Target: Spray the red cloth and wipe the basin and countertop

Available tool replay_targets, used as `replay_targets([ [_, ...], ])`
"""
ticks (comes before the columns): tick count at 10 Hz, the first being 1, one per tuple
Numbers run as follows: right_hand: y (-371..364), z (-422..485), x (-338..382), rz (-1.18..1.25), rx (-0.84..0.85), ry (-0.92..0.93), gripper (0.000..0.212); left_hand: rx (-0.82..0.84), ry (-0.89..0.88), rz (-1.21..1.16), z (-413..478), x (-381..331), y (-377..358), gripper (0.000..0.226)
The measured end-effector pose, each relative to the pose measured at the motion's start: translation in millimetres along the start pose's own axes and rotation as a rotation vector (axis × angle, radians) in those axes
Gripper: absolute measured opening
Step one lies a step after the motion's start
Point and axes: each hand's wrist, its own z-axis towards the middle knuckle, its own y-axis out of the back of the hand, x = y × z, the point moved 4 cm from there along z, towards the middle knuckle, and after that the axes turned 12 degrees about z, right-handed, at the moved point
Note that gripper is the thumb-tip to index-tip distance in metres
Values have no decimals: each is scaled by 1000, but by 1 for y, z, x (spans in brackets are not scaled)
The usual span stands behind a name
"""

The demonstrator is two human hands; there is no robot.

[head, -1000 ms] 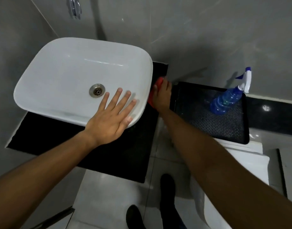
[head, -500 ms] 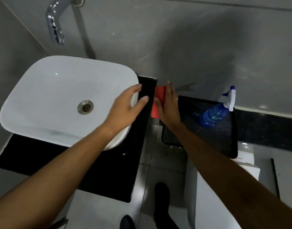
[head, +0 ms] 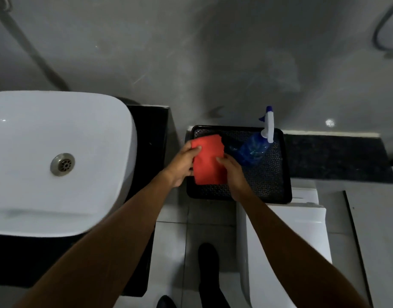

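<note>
Closest to the camera, two bare arms reached forward from the bottom of the view, and dark shoes point(head: 207, 258) stood on the pale floor tiles point(head: 171, 247) between them. The left hand point(head: 184, 163) had its grip pinched on the left edge of the red cloth point(head: 209, 161), with the thumb on top of the cloth and the fingers curled under it. The right hand point(head: 232, 172) had its grip pinched on the right edge of the same cloth, thumb on top too. The cloth looked folded flat between the two hands, and it was over the left part of a black tray point(head: 266, 185). It was hard to tell if the cloth touched the tray or was held just above it. Just right of the right hand's grip and a little farther away, a blue spray bottle point(head: 252, 148) with a white and blue trigger top lay tilted in the tray, near the cloth. The tray sat on a white toilet tank point(head: 302, 216). Well to the left of the left hand's grip was the white basin point(head: 35, 192), with a metal drain point(head: 62, 164) in its bottom. The basin sat on the black counter point(head: 150, 127), which showed between the basin and the left hand. Farthest away was the grey wall point(head: 191, 52).
</note>
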Motion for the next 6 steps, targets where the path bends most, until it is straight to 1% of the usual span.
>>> replay_targets([
  [1, 15, 11, -10, -158, -76, 45, 53, -85, -45, 247, 25, 11, -13, 31],
  [2, 21, 23, -16, -408, -165, 172, 52, -321, -155, 618, 46, 13, -17, 46],
  [3, 23, 34, -23, -743, -212, 255, 56, -318, -109, 730, 61, 25, -23, 62],
  [4, 25, 37, -32, -1103, -215, 169, 69, -249, -88, 901, 64, 39, -32, 66],
  [5, 18, 30, -26, -1322, -168, 83, 85, -254, -129, 1039, 53, 36, -29, 65],
  [6, 0, 26, -12, -1554, -168, 96, 83, -296, -161, 1096, 44, 16, -20, 55],
])
